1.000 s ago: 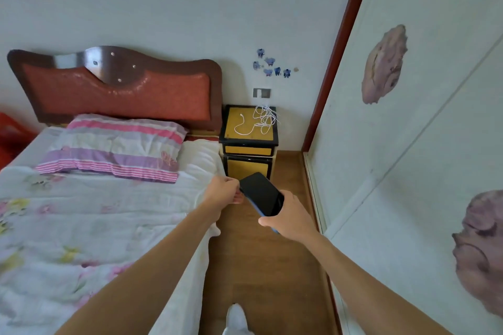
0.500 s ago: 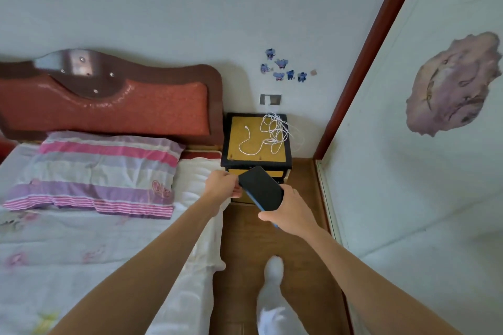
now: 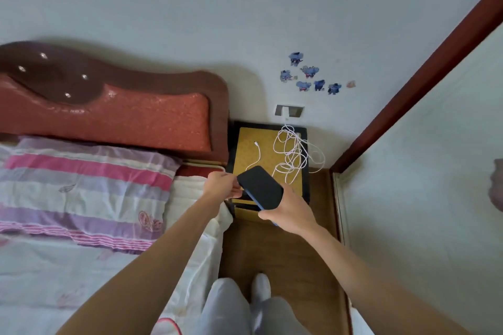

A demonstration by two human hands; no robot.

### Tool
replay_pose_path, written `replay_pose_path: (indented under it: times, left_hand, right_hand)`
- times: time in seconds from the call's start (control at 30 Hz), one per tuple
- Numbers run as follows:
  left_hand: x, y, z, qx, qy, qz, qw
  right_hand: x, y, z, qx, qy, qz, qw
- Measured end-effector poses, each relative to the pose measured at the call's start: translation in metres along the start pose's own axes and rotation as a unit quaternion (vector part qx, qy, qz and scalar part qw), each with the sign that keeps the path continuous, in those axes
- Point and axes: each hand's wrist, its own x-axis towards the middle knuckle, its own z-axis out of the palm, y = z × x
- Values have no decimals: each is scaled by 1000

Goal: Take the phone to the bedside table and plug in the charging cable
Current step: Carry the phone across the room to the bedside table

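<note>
My right hand (image 3: 291, 215) grips a dark phone (image 3: 260, 187) in a blue case, screen up, held over the front edge of the bedside table (image 3: 246, 149). My left hand (image 3: 221, 185) is loosely curled beside the phone's left edge, its fingertips touching or nearly touching it. The table has a yellow top with a black frame. A white charging cable (image 3: 292, 153) lies tangled on its right half. The cable's free plug end (image 3: 256, 143) rests on the left half, and the cable runs up to a wall socket (image 3: 289, 111).
The bed with a red headboard (image 3: 114, 114) and a striped pillow (image 3: 81, 185) fills the left. A narrow strip of wooden floor (image 3: 285, 261) runs between the bed and a pale sliding wardrobe door (image 3: 435, 171) on the right. My legs (image 3: 245, 310) stand in that strip.
I have walked closer to the bedside table, which now lies right under my hands. The phone stays in my right hand with the left hand beside it.
</note>
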Motion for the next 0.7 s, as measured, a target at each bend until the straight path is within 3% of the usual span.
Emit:
replay_pose_path:
  times: [0.2,0.5,0.7]
  left_hand:
    - [78,16,0,-85,-9,-59,995]
    - [144,21,24,-255,-90,-160,949]
    - [177,1,34,-297,-135,-249,912]
  right_hand:
    - [78,-18,3,13,-13,13,1000]
    - [156,-43,24,201,-65,119,970]
    - [196,-49,36,131,-139,107,976]
